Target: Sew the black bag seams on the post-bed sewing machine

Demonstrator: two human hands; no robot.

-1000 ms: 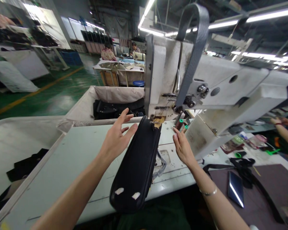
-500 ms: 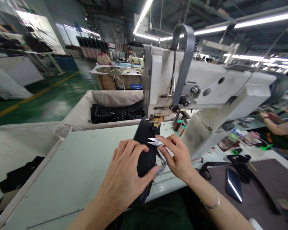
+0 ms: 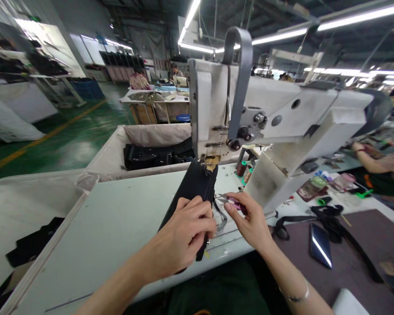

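A long black bag piece [image 3: 193, 183] lies on the pale green sewing table [image 3: 111, 223], its far end under the needle area of the sewing machine [image 3: 282, 100]. My left hand [image 3: 190, 225] is closed on the near part of this piece, fingers curled over its right edge. Just right of the piece, my right hand [image 3: 251, 216] grips thread snips [image 3: 233, 201] with pinkish handles, the blades pointing left toward the black edge. A grey loop [image 3: 221, 218], perhaps a strap or plastic, sits below the snips.
Thread spools [image 3: 240, 168] stand behind the right hand. A phone [image 3: 320, 245] and black straps [image 3: 328, 218] lie on the brown mat at right. A cloth-lined bin [image 3: 101, 153] with black pieces borders the table's far side. Another person's arm [image 3: 369, 159] shows at far right.
My left hand has gone from spread fingers to curled ones on the bag piece, whose near end has swung left. The snips have moved right, off the piece.
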